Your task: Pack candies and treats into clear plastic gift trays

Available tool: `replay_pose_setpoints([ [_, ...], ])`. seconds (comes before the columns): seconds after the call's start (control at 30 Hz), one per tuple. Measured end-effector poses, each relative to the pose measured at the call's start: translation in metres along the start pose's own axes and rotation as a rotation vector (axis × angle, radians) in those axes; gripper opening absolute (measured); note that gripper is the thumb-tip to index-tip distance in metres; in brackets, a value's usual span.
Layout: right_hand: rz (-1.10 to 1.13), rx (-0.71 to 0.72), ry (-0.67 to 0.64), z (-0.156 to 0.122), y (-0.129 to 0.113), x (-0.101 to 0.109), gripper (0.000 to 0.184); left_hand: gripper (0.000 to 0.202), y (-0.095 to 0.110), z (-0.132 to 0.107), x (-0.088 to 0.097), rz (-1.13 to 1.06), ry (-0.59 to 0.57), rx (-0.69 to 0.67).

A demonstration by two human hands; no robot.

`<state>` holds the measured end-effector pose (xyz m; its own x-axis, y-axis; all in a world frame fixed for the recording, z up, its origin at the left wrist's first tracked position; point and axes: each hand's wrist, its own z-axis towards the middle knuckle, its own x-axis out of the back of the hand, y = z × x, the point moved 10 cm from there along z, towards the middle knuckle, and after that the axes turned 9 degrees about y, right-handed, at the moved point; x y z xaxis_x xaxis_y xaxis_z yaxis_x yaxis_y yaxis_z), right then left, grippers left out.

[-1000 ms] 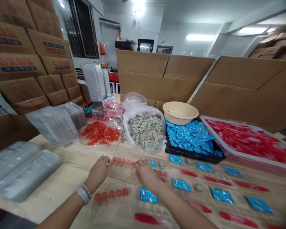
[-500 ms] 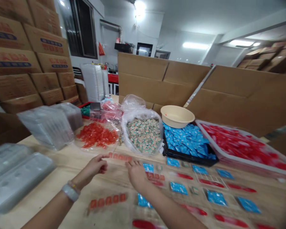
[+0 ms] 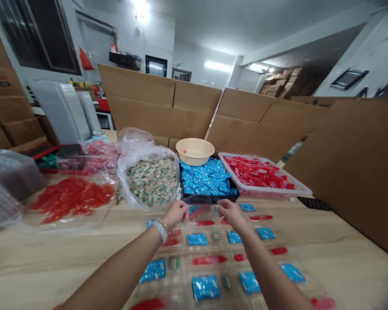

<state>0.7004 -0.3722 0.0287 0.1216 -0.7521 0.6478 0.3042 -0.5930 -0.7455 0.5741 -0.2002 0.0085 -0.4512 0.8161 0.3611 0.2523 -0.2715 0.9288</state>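
Observation:
My left hand [image 3: 176, 214] is closed in a pinch on the left end of a clear plastic piece [image 3: 198, 206]. Something reddish shows in or through it, too blurred to name. My right hand [image 3: 229, 212] pinches at its right end. Both hands are just in front of the black tray of blue packets [image 3: 207, 176]. Below them, clear plastic trays lie in rows, holding a blue packet [image 3: 206, 287], a small green-and-beige packet [image 3: 216, 236] and a red, long-shaped item [image 3: 209, 260]. My forearms cover part of the rows.
A bag of small wrapped packets [image 3: 153, 181] stands behind my left hand, with loose red-orange pieces [image 3: 73, 196] further left. A cream basin [image 3: 195, 150] rests at the blue packets' back. A white basket [image 3: 299, 187] holds red items. Cardboard panels [image 3: 245, 127] stand behind.
The view has swung to the right. Both hands have moved right, from beside a row of red-orange squares to over the tray rows, and now hold the clear plastic piece between them.

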Motion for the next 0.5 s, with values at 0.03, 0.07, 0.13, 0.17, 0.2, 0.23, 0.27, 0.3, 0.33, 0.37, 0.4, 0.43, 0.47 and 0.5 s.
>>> replay_pose_setpoints([
  [0.03, -0.034, -0.002, 0.018, 0.003, 0.012, 0.001, 0.023, 0.028, -0.004, 0.006, -0.017, 0.004, -0.047, 0.028],
  [0.07, -0.073, -0.004, 0.039, 0.005, 0.022, 0.001, 0.022, 0.028, -0.008, 0.009, -0.030, 0.010, -0.090, 0.049],
  [0.13, -0.145, 0.004, 0.062, 0.006, 0.037, 0.001, 0.025, 0.026, -0.015, 0.013, -0.044, 0.035, -0.152, 0.078],
  [0.17, -0.174, 0.014, 0.052, 0.005, 0.042, -0.002, 0.027, 0.025, -0.019, 0.014, -0.046, 0.055, -0.166, 0.088],
  [0.2, -0.198, 0.026, 0.028, 0.004, 0.045, -0.006, 0.030, 0.025, -0.023, 0.017, -0.047, 0.081, -0.168, 0.098],
  [0.23, -0.218, 0.042, -0.001, 0.002, 0.048, -0.011, 0.032, 0.025, -0.028, 0.020, -0.046, 0.115, -0.157, 0.108],
  [0.27, -0.238, 0.059, -0.028, 0.000, 0.049, -0.017, 0.034, 0.025, -0.032, 0.024, -0.045, 0.154, -0.135, 0.115],
  [0.3, -0.259, 0.077, -0.047, -0.002, 0.050, -0.023, 0.035, 0.024, -0.035, 0.028, -0.042, 0.199, -0.102, 0.117],
  [0.33, -0.281, 0.094, -0.056, -0.004, 0.049, -0.027, 0.036, 0.021, -0.036, 0.033, -0.039, 0.246, -0.060, 0.111],
  [0.37, -0.305, 0.112, -0.058, -0.006, 0.048, -0.032, 0.036, 0.017, -0.036, 0.036, -0.036, 0.295, -0.011, 0.093],
  [0.4, -0.327, 0.129, -0.055, -0.008, 0.046, -0.035, 0.037, 0.017, -0.034, 0.038, -0.033, 0.344, 0.041, 0.063],
  [0.43, -0.348, 0.145, -0.050, -0.010, 0.044, -0.038, 0.036, 0.022, -0.030, 0.038, -0.030, 0.392, 0.089, 0.021],
  [0.47, -0.368, 0.161, -0.045, -0.011, 0.041, -0.041, 0.035, 0.029, -0.025, 0.036, -0.029, 0.437, 0.127, -0.029],
  [0.5, -0.385, 0.174, -0.038, -0.011, 0.039, -0.043, 0.033, 0.034, -0.020, 0.031, -0.029, 0.479, 0.145, -0.085],
])
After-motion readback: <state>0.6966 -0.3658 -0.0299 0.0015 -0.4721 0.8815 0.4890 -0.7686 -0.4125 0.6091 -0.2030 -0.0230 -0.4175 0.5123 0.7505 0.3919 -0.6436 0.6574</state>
